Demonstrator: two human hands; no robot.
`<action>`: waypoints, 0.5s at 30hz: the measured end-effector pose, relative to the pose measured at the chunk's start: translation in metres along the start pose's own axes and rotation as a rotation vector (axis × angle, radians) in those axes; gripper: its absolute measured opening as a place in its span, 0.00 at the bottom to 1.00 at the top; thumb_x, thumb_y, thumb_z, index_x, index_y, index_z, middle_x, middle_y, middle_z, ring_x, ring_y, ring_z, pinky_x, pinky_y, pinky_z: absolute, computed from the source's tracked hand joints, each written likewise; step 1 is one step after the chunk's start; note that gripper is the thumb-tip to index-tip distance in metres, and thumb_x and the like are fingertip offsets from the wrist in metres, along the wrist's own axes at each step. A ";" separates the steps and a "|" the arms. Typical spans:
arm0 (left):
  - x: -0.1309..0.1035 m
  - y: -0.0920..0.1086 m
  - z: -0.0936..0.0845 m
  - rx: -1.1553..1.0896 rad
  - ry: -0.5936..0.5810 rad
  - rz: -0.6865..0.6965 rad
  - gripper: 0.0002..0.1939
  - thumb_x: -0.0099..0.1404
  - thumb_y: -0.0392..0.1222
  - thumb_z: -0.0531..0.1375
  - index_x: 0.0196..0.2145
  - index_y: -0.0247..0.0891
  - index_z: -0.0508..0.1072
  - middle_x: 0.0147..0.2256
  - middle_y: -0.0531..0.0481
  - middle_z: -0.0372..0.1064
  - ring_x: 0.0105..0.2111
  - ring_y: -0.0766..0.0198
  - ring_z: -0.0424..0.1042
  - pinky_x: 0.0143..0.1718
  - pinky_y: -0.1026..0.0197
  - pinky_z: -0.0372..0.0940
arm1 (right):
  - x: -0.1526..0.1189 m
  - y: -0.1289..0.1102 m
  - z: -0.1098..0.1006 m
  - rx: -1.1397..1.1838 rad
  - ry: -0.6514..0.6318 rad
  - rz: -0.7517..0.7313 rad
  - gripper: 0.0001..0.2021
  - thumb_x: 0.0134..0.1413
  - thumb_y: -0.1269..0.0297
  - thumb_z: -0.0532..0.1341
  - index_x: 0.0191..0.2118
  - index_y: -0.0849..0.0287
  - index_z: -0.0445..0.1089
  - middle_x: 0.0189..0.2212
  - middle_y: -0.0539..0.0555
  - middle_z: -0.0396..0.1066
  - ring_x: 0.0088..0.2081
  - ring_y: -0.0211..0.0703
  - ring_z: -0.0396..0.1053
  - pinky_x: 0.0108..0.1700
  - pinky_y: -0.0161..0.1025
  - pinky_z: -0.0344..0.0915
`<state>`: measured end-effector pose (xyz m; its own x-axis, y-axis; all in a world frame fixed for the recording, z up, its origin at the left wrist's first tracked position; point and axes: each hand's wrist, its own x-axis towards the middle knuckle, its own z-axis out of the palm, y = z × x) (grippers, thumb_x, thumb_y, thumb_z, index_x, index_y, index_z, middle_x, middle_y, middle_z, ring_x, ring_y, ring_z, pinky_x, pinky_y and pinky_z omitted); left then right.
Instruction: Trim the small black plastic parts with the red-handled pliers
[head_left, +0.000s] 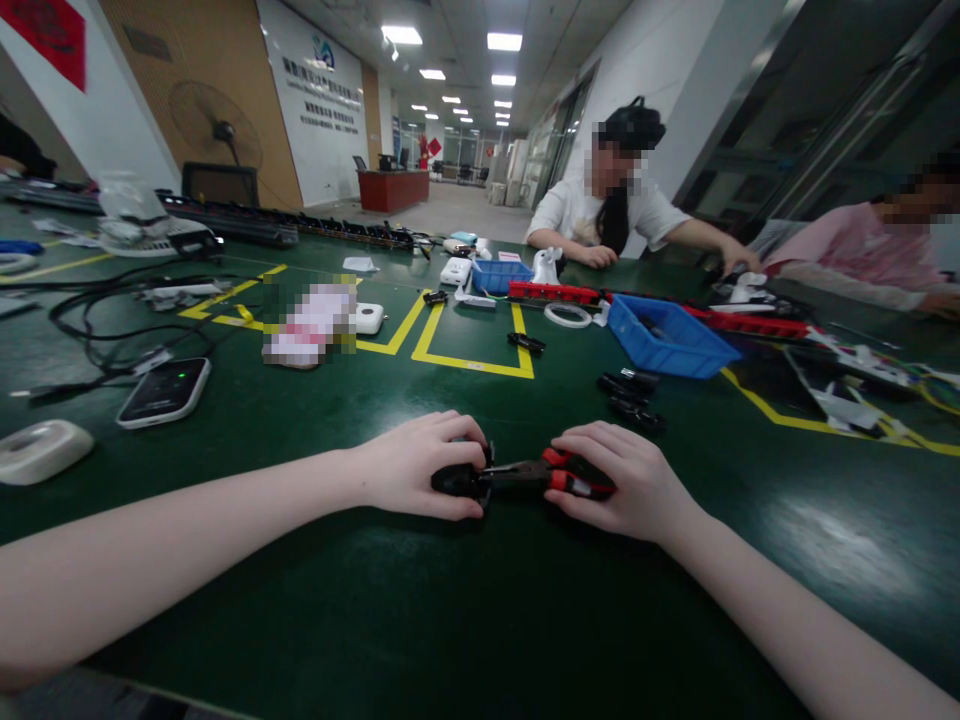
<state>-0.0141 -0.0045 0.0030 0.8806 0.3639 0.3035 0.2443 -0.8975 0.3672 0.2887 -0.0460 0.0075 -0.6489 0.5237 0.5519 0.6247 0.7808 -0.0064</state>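
Note:
In the head view, my right hand (630,480) is closed around the red and black handles of a pair of pliers (521,476). The pliers' dark jaws point left and meet a small black plastic part (459,480). My left hand (420,465) grips that part from above, fingers bent around it; its exact kind is partly hidden. Both hands are close together, low over the green table (420,610). Just beyond my right hand lie several similar black parts (632,400), and a single black part (526,342) rests near a yellow tape line.
A blue bin (667,335) stands at the back right, a smaller blue bin (501,275) farther off. On the left are a phone-like device (165,392), a white oval object (45,450) and black cables (90,330). Across the table a person (622,190) in white sits working.

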 end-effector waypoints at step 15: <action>0.001 0.001 -0.002 -0.003 -0.023 -0.023 0.16 0.65 0.53 0.65 0.42 0.38 0.73 0.51 0.42 0.68 0.48 0.52 0.70 0.46 0.54 0.67 | 0.001 -0.003 0.005 0.051 -0.022 0.015 0.17 0.56 0.53 0.66 0.46 0.58 0.71 0.37 0.59 0.78 0.36 0.49 0.76 0.37 0.45 0.74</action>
<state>-0.0140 -0.0050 0.0051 0.8842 0.3780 0.2744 0.2630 -0.8883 0.3764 0.2842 -0.0465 0.0041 -0.6496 0.5426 0.5326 0.6119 0.7889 -0.0573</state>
